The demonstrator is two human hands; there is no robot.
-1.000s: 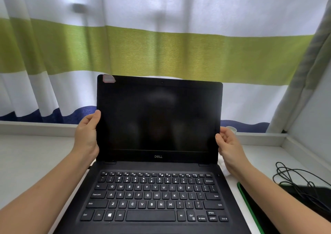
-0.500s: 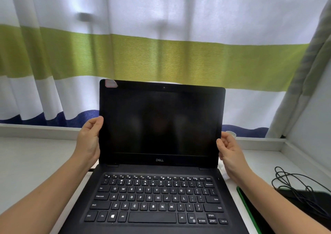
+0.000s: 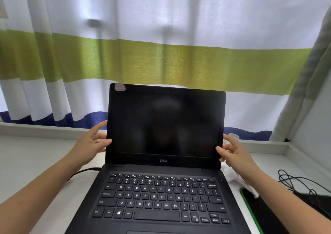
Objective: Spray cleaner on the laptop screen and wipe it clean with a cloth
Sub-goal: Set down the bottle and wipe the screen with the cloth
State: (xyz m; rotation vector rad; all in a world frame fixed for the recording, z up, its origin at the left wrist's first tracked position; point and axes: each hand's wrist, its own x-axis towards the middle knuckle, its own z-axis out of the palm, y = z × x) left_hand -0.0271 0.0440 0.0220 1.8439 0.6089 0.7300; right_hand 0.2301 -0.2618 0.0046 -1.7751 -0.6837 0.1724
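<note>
A black laptop [image 3: 162,194] stands open on the white desk, its dark screen [image 3: 164,124] switched off and showing faint smudges. My left hand [image 3: 91,142] is at the screen's left edge with fingers spread, thumb tip touching the bezel. My right hand [image 3: 232,151] is at the screen's right edge, fingers apart, thumb on the bezel. Neither hand holds anything. A crumpled white cloth [image 3: 232,174] lies on the desk under my right wrist, partly hidden. A small white cap [image 3: 233,135], perhaps the sprayer's top, peeks from behind the screen's right edge.
A black mat with a green edge [image 3: 254,214] lies right of the laptop, with tangled black cables [image 3: 300,183] beyond it. A power cord [image 3: 84,171] leaves the laptop's left side. A striped curtain [image 3: 161,54] hangs behind the desk's raised ledge [image 3: 35,128].
Both hands have loosened from gripping the screen's edges to open, spread fingers. The view has tilted up slightly, showing more curtain.
</note>
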